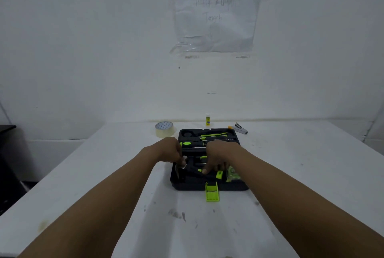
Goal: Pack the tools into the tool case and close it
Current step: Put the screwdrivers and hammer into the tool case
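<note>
The case (209, 187) lies open just below the centre of the frame on the white table (104, 174), its green latch (212, 191) folded out toward the viewer. Both hands work over its near half. The left hand (169, 149) curls its fingers round the metal head of a hammer (182, 165) at the case's left edge. The right hand (218, 156) reaches down to the right of it, fingertips (204, 171) pressing on what looks like the hammer's dark, green-tipped handle; whether those fingers wrap the handle or only push on it is unclear.

The hammer's long axis runs left to right across the near tray, head under the left hand, handle end toward lower right near a small green-packed bag (231, 173). Seating it looks like a matter of pressing straight down at both ends, so each hand is already over its own end.

In the far half a screwdriver (192, 144) and thinner drivers (214, 134) sit in their slots. Beyond the case stand a tape roll (164, 129), a glue stick (208, 119) and a stapler (240, 128).
</note>
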